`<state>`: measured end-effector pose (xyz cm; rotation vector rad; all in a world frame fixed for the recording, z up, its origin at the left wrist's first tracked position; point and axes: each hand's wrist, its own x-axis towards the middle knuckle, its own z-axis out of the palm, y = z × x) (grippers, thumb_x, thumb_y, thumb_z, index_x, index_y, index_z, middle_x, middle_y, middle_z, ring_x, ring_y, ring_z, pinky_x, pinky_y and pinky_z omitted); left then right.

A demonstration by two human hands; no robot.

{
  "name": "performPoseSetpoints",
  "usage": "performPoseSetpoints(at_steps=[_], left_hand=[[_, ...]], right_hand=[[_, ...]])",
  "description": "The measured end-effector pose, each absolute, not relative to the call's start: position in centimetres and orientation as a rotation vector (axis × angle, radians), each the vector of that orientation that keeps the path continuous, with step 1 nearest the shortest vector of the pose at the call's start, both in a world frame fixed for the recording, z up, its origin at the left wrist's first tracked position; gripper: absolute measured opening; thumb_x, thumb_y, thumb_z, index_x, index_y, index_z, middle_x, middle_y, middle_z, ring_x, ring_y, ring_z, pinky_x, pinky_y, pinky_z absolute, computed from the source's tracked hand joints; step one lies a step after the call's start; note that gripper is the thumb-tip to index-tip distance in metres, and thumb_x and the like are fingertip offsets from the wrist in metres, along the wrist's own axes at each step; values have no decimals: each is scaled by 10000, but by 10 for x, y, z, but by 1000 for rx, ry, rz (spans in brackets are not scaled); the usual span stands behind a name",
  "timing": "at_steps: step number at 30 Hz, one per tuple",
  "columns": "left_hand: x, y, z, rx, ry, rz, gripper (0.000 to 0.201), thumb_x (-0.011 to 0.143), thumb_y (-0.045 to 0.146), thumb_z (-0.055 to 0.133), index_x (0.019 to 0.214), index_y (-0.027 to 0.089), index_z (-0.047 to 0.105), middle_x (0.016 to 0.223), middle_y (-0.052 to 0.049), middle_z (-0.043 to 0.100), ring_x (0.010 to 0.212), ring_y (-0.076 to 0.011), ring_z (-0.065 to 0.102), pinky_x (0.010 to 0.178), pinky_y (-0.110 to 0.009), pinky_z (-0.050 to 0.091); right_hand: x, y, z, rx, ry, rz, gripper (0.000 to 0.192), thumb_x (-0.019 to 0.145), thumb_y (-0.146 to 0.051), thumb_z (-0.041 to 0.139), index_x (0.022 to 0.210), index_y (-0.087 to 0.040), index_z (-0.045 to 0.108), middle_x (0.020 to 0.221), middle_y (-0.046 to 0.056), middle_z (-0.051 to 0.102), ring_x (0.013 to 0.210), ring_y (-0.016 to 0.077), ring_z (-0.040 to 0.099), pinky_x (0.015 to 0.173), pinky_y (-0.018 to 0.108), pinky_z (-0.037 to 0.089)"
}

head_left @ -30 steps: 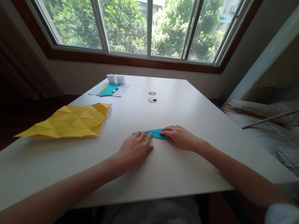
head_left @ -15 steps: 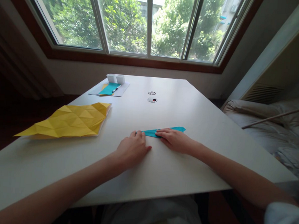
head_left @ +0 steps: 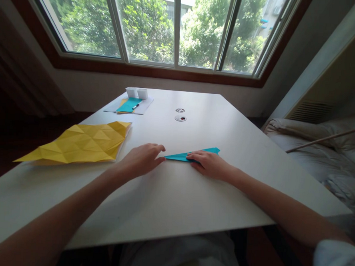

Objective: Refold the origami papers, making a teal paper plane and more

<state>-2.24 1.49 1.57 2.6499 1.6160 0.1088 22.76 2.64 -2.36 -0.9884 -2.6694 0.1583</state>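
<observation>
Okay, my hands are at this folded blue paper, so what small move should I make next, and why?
Probably bring your left hand to a light pinch on the narrow end of the folded blue paper. That hand is right by that end, thumb and fingers parted, while your right hand lies on the paper farther along, which should help steady it.

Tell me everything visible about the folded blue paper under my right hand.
The folded blue paper is slim, tapering to a point on the left, with a wider, angular right end. It lies on the white table, its middle partly covered by the right hand. The left hand is near the tip; contact is unclear.
</observation>
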Motion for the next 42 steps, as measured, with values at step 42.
performPoseSetpoints(at_steps=[42], left_hand=[[-1,19,-14,2923,1554,-8,199,878,123,342,866,152,538,863,-93,570,802,-216,542,659,-315,422]], right_hand=[[267,51,2,-1379,-2767,112,321,908,-386,353,879,-233,634,854,28,683,750,162,603,616,232,363]])
